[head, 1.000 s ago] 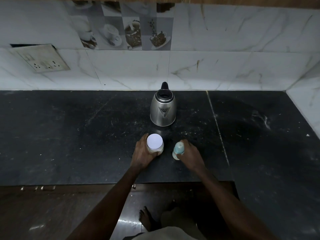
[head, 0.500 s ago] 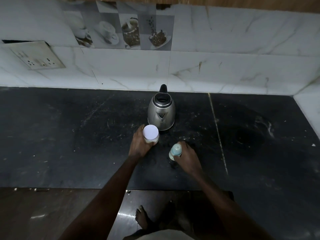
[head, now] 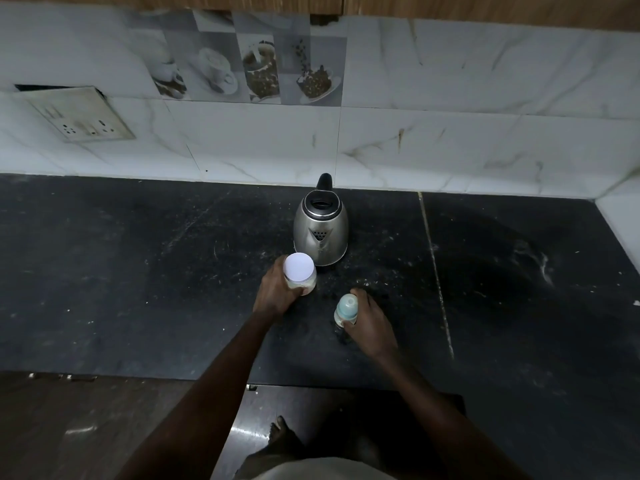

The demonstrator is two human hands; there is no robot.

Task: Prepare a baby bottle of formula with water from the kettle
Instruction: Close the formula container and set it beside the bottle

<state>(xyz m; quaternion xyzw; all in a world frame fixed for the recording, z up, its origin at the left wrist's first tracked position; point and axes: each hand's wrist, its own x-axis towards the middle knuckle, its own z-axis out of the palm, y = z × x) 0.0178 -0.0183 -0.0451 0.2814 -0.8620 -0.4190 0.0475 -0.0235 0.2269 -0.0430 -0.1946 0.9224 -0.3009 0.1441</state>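
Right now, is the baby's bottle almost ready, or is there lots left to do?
Lots left. Done: everything is set out on the counter. In hand: the left hand grips the white-lidded jar, the right hand grips the baby bottle, both closed. Left: opening them, adding formula, and pouring from the kettle, which stands untouched.

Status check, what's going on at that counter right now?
Left hand gripping white-lidded jar. Right hand gripping capped baby bottle. Kettle behind, untouched. Nothing blocking.

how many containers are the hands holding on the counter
2. A white-lidded jar in the left hand, just in front of the kettle; a baby bottle in the right hand, nearer the counter edge.
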